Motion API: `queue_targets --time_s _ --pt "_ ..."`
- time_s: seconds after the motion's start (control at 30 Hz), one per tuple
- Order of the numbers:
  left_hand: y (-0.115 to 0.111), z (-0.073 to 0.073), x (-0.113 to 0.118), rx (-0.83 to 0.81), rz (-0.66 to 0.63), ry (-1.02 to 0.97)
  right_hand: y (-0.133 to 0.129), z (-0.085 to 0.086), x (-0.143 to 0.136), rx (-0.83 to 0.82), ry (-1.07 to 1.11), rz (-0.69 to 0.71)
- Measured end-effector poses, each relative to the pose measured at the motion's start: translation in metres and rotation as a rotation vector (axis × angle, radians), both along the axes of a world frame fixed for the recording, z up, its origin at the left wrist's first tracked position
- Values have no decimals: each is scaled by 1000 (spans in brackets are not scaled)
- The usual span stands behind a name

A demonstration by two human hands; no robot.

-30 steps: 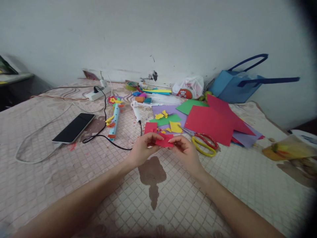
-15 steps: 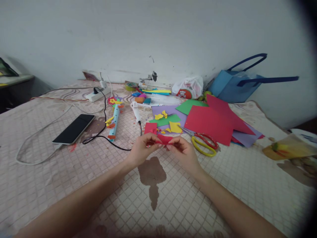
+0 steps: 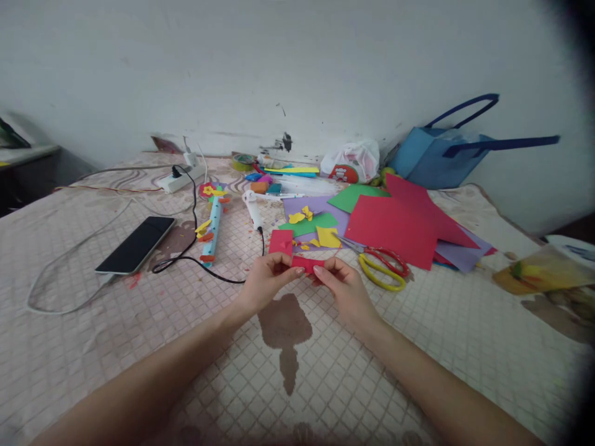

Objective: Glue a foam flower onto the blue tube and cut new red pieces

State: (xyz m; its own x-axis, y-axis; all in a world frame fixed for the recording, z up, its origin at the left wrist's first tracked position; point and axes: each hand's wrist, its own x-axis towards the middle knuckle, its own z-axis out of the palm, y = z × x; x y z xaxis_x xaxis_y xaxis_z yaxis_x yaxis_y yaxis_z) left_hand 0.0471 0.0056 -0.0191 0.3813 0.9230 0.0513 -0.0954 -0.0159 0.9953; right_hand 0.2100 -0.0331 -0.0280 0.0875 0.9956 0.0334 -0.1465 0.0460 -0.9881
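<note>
Both of my hands meet over the patterned bedspread and pinch one small red paper piece (image 3: 307,264), now folded into a narrow strip. My left hand (image 3: 264,282) grips its left end, my right hand (image 3: 341,285) its right end. Just beyond lies another small red paper square (image 3: 281,241). Red and yellow scissors (image 3: 383,267) lie to the right of my right hand. A white glue gun (image 3: 253,207) with a black cord rests farther back.
Large red (image 3: 395,226), green and purple sheets are spread at the right, with yellow scraps among them. A phone (image 3: 134,243) lies at the left, a power strip (image 3: 179,178) and a blue stick with decorations (image 3: 211,226) behind. A blue bag (image 3: 439,160) stands by the wall.
The red piece went from a flat rectangle between my fingers to a narrow folded strip. Both hands stayed in place with small finger movements.
</note>
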Motion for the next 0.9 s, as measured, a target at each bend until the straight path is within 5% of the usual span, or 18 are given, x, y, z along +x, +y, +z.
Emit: queue_targets --time_s 0.6,0.9 --pt "-7 -5 5 -88 149 -6 -1 -4 -5 21 9 -71" --pt "-9 -3 7 -143 38 -149 -3 -2 -5 77 -45 -21"
